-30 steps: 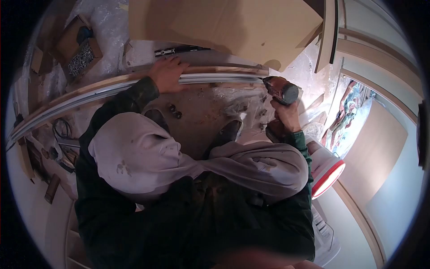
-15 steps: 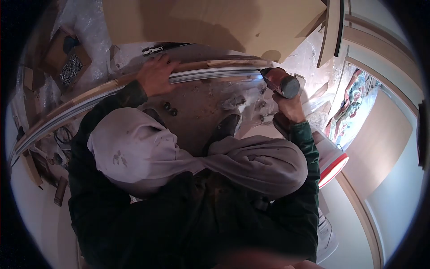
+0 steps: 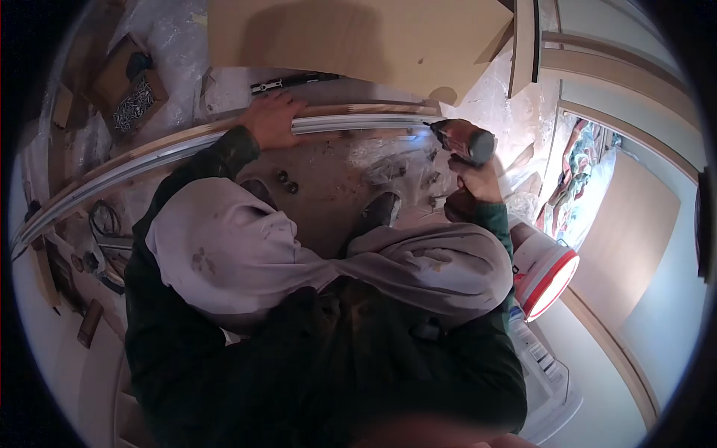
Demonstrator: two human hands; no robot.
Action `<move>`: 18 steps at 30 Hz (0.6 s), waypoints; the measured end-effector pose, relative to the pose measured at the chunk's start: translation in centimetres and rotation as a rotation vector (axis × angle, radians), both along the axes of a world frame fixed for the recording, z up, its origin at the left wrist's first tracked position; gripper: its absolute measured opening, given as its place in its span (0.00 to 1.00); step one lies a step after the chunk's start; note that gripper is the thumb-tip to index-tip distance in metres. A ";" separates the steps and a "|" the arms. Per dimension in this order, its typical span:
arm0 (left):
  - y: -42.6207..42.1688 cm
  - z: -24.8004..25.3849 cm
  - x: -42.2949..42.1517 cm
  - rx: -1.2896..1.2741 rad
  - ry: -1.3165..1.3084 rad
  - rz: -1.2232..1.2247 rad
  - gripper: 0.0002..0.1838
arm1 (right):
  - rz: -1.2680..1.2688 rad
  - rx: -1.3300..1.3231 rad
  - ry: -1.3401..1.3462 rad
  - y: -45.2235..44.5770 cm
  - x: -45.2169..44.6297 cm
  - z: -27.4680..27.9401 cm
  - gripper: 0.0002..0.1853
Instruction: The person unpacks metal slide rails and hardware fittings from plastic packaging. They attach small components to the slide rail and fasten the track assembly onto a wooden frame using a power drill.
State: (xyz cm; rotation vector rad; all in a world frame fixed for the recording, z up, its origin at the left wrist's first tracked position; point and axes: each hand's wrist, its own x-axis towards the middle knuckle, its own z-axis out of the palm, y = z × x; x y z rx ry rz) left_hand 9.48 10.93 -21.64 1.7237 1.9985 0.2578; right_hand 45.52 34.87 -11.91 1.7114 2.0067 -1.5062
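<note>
A long wooden strip (image 3: 358,110) with a grooved metal rail (image 3: 351,124) along it lies across in front of my knees, bowed by the lens. My left hand (image 3: 272,121) grips the strip and rail from above, fingers over the far side and thumb on the near side. In my right hand (image 3: 478,179) is a cordless drill (image 3: 467,142), held by its handle. Its nose points left at the right end of the rail, and its lamp lights that spot. Whether the bit touches the rail I cannot tell.
A large board (image 3: 351,45) stands beyond the strip. At the left is a cardboard box (image 3: 112,82) with many screws (image 3: 134,104). A red-rimmed bucket (image 3: 549,284) stands by my right knee. Plastic sheeting (image 3: 381,157) and small parts litter the floor; a hammer (image 3: 89,323) lies lower left.
The whole view has shifted a little, so most things sit slightly differently in it. My left hand stays on the strip, and the drill remains at the rail's right end.
</note>
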 end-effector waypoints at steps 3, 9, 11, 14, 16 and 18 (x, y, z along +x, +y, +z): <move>0.4 0.8 0.1 -0.088 -0.001 -0.005 0.36 | -0.150 0.104 0.031 -3.6 1.2 2.4 0.15; -0.3 -0.1 -0.4 0.093 0.011 -0.057 0.38 | 0.095 0.586 0.263 -7.1 8.3 -3.4 0.14; -0.5 1.6 -1.4 0.068 -0.031 -0.101 0.39 | 0.053 0.565 0.184 -8.8 8.8 -3.1 0.13; -1.6 2.6 -2.5 0.013 -0.018 -0.121 0.39 | 0.006 0.519 0.075 -11.1 8.4 -2.8 0.12; -2.2 3.0 -2.6 -0.018 0.043 -0.110 0.38 | -0.011 0.482 0.008 -12.2 7.8 -2.5 0.11; -2.3 3.2 -2.4 -0.048 0.030 -0.049 0.37 | -0.030 0.449 -0.062 -12.8 7.6 -2.2 0.10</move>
